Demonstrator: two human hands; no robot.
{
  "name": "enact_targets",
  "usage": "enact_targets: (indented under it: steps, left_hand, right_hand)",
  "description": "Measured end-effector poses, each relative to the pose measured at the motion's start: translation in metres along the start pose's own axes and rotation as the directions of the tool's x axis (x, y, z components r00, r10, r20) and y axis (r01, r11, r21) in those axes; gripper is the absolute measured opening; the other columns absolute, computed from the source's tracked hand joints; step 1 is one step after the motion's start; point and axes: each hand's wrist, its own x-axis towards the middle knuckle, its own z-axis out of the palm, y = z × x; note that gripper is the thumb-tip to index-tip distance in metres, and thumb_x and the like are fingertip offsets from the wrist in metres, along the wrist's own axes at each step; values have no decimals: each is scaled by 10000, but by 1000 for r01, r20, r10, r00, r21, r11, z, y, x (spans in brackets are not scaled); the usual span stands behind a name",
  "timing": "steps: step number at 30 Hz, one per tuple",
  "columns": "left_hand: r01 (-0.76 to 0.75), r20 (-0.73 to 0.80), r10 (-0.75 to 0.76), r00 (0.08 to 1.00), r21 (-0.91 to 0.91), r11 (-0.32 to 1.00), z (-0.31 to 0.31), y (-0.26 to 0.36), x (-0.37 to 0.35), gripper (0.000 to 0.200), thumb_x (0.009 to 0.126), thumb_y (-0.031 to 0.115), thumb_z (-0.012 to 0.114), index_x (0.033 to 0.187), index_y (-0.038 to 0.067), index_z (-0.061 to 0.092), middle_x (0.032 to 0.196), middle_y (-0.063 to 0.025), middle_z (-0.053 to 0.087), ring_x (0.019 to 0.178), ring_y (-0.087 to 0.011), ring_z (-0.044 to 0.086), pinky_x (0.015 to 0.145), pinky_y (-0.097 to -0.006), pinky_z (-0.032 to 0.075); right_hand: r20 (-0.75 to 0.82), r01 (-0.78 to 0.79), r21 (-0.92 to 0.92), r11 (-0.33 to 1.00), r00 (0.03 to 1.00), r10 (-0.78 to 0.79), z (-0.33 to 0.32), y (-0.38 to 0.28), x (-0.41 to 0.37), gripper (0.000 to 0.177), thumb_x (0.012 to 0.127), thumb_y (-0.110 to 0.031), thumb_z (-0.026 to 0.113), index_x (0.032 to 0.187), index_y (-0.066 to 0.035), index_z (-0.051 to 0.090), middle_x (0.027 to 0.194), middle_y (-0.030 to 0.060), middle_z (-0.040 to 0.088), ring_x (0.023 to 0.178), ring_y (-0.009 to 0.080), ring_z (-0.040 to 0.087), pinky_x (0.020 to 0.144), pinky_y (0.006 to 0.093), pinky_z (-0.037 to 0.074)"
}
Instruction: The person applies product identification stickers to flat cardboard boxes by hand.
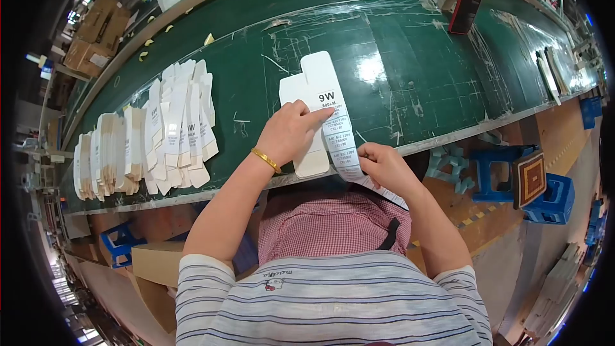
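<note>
1. Left hand [291, 131]: index finger stretched out, pressing label strip [339, 147] onto flat carton [311, 77]; other fingers curled, gripping nothing
2. Right hand [384, 166]: fingers pinch strip's near end at the edge of the green table [410, 70]
3. Stacked cartons [173, 128] lie left

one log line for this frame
left hand presses label strip on flat carton | right hand holds strip end | carton stacks on green bench

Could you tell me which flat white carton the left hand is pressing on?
The lone carton mid-bench, bearing the 9W label strip, under the left hand; the rest lie stacked further left.
</note>
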Motion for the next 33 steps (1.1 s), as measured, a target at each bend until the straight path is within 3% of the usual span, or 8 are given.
enact_targets:
  steps: [5,12,17,21,24,27,30,33]
  left_hand:
    - [-39,-48,39,998,0,999,0,1,-1,314,884,173,609,1170,281,682,821,-75,548,767,-229,570,691,-346,506]
    - [-230,-197,258,946,156,961,5,2,-11,129,848,134,642,970,129,680,851,-63,579,762,-226,582,656,-344,490]
    - [-211,-248,252,935,181,961,12,26,11,319,801,300,683,1065,121,668,910,-77,607,838,-253,580,761,-374,486]
    - [-255,-205,289,935,177,951,15,13,13,231,796,259,679,971,109,658,827,-65,608,778,-256,592,715,-371,505]
    - [-332,-118,403,907,385,861,20,19,11,139,773,188,660,833,69,620,779,-47,584,706,-218,577,634,-325,515]
    - [-278,-44,325,945,417,865,27,26,10,102,737,126,630,819,65,633,767,-41,580,706,-215,608,605,-320,537]
    - [-257,-75,310,948,395,882,-11,32,6,97,739,117,623,825,77,644,784,-54,603,735,-229,646,646,-334,544]
    - [-369,-218,478,851,400,839,-82,3,-25,161,715,106,624,870,68,644,850,-92,647,819,-271,655,705,-375,535]
  right_hand:
    - [82,115,-58,992,991,-110,-9,53,-37,136,885,-102,622,938,21,641,663,12,560,515,88,496,483,252,401]
    - [-16,-40,166,985,999,43,-2,94,-74,139,896,-123,649,954,3,650,704,-4,584,572,49,484,498,223,378]
    - [-65,14,91,996,998,-8,9,85,-75,155,881,-122,663,957,13,650,723,1,599,641,53,510,566,224,416]
    - [-71,76,60,995,995,-72,16,67,-75,139,882,-112,653,949,10,651,709,-4,598,611,46,514,544,215,410]
    - [-84,42,52,998,996,-38,27,69,-73,122,883,-100,653,934,11,646,700,-6,590,571,42,499,510,211,394]
    - [-99,60,59,996,994,-54,34,70,-69,118,882,-96,658,934,9,645,695,-12,587,571,42,495,507,212,390]
    - [-121,82,53,995,990,-75,37,75,-67,113,883,-99,659,928,4,645,687,-14,581,567,43,491,499,213,384]
    - [-162,92,37,995,983,-85,37,74,-67,109,886,-105,655,913,0,645,679,-15,574,560,44,488,488,215,378]
